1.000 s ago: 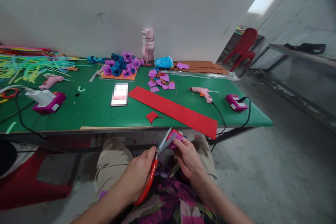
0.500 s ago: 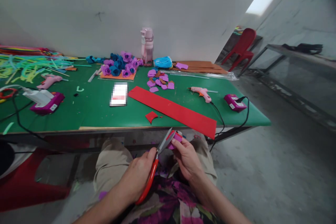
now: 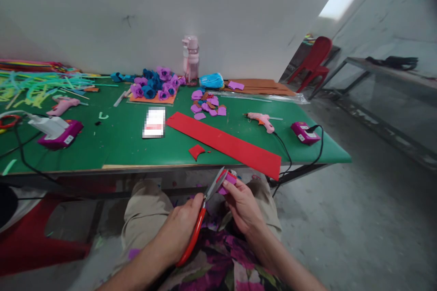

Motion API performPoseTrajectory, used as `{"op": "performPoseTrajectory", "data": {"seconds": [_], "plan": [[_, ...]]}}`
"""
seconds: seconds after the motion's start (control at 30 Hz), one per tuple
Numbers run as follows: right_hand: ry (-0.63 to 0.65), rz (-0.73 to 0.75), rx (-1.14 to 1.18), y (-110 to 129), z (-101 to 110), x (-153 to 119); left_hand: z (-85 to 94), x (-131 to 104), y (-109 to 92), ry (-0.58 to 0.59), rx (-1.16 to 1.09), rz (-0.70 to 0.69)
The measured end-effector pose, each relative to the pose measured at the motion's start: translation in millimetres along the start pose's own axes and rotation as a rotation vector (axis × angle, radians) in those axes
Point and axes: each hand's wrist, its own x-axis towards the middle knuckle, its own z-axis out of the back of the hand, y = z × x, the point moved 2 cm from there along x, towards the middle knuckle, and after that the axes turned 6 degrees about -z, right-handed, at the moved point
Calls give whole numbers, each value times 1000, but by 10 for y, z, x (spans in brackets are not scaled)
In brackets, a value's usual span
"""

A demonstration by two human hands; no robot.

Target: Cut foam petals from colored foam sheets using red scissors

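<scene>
Green table (image 3: 126, 150), flowers (image 3: 150, 92), red strip (image 3: 223, 142); held scissors (image 3: 200, 221)

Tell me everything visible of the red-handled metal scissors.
The red-handled metal scissors have grey, steel-looking blades and a long, plastic-looking red handle, partly hidden by the left hand gripping it. The blades are partly open, angled forward and rightward, near the green table's front edge. They overlap small red and purple flat pieces in the right hand; exact contact is unclear.

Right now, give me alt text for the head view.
A person's left hand holds red-handled scissors to purple and red pieces in the right hand. Beyond, a green table bears a long red strip, purple and blue flowers and two pink glue guns.
</scene>
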Motion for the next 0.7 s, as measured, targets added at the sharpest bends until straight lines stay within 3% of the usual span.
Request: {"op": "performPoseTrajectory", "data": {"seconds": [0.7], "plan": [[4,4,0,16,10,-9,-59,-16,31,-16,-17,-42]]}}
